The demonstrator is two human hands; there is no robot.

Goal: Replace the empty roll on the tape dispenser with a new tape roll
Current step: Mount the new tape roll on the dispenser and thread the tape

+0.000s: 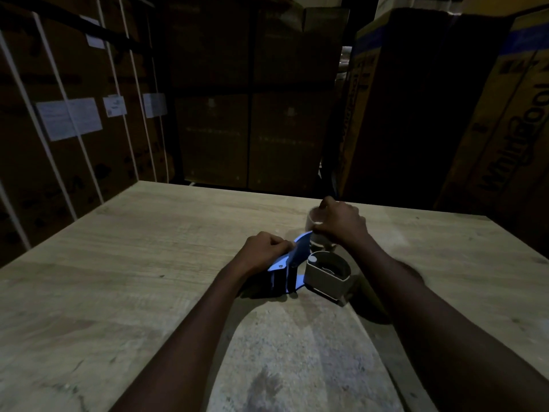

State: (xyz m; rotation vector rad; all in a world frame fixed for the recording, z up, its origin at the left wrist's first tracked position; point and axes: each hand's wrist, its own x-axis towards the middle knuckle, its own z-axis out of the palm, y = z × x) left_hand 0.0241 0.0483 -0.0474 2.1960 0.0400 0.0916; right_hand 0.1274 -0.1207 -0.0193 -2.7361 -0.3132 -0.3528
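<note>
On the pale wood-grain desk [124,263], near the middle and slightly right, I am seeing the blue tape dispenser [292,263] lying with its black handle toward the near side. My left hand [266,251] is curling closed around the dispenser's blue plate from the left, fingers folded against its edge. My right hand [341,224] is reaching over the far end of the dispenser and pinching a pale roll [313,224], the thumb and fingertips closing on its rim; whether this one is the bare core or the fresh tape I cannot tell in this dim light. Just near of that hand, touching the dispenser's right side, a second brownish cardboard roll [328,273] is sitting with its open centre facing up, and a small white hub is showing at its far-left rim.

Beyond the far edge of the desk, tall cardboard cartons are standing in shadow. On the far right, one large carton [511,144] is carrying bold dark lettering running up its side that is reading "Whirlpool", with a blue band across its top. On the left, strapped cartons [74,129] with white bands are bearing white paper labels [69,118], whose print is too small to read.
</note>
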